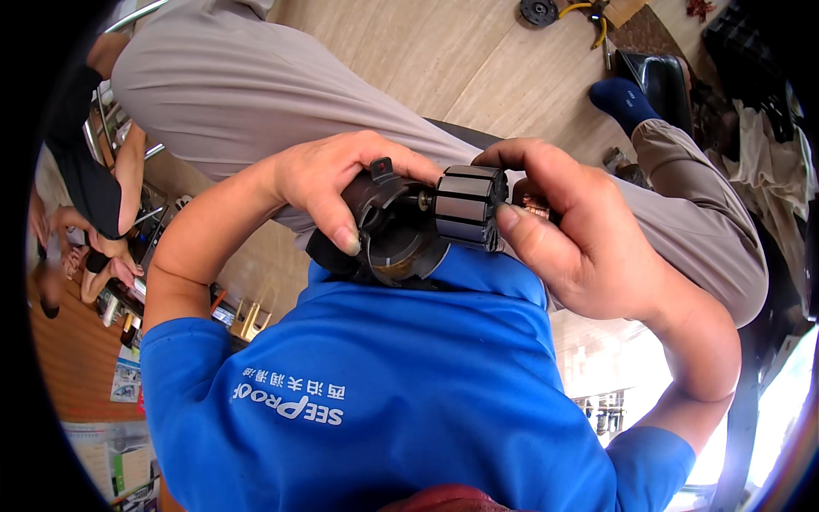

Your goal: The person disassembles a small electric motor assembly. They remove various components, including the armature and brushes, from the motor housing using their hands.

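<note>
In front of my blue shirt, my left hand is closed around a dark round motor housing, thumb over its near rim. A small metal tab with a hole sticks up from the housing. My right hand grips a motor armature between thumb and fingers. Dark lengthwise slots run between the armature's grey steel faces, and copper shows behind my right thumb. The armature's shaft end points into the housing's open side; most of the armature body is outside. How deep the shaft sits is hidden.
On the floor at the top right lie a black round part and yellow-handled pliers. A foot in a blue sock rests beside a black shoe. People sit at the far left near a wooden surface.
</note>
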`<state>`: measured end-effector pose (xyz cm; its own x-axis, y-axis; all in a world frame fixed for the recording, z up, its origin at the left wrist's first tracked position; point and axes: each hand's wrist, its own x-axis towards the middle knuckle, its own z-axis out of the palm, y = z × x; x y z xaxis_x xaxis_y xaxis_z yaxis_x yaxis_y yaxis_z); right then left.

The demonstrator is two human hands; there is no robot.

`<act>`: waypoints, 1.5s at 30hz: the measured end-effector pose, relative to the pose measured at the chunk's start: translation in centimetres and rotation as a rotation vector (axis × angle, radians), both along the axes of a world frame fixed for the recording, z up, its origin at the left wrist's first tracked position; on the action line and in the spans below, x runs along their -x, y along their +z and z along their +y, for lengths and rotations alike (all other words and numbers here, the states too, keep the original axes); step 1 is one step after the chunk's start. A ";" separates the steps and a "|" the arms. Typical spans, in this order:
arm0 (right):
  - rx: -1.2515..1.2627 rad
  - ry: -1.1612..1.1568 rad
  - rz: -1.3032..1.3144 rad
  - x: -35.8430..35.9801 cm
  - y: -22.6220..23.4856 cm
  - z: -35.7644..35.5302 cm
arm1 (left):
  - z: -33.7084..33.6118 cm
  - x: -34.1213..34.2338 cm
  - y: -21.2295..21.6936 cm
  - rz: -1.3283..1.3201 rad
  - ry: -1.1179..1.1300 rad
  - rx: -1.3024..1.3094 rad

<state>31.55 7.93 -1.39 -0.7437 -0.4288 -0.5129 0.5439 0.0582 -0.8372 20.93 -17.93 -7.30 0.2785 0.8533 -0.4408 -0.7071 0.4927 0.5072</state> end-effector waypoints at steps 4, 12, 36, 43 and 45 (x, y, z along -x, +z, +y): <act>0.037 -0.004 -0.052 0.6 0.5 0.5 | 0.2 -0.2 0.0 -0.025 -0.015 -0.034; -0.213 0.247 0.383 0.1 1.1 0.1 | 0.3 -0.6 0.8 -0.188 0.096 0.117; 0.022 0.102 -0.077 -1.2 0.9 0.0 | 0.7 0.4 -0.6 0.061 0.014 -0.236; 0.055 0.151 -0.051 0.2 1.4 1.7 | 0.9 0.6 0.2 -0.023 0.063 -0.145; 0.024 0.251 -0.035 1.0 2.0 2.7 | 1.1 0.8 0.4 -0.036 0.031 -0.075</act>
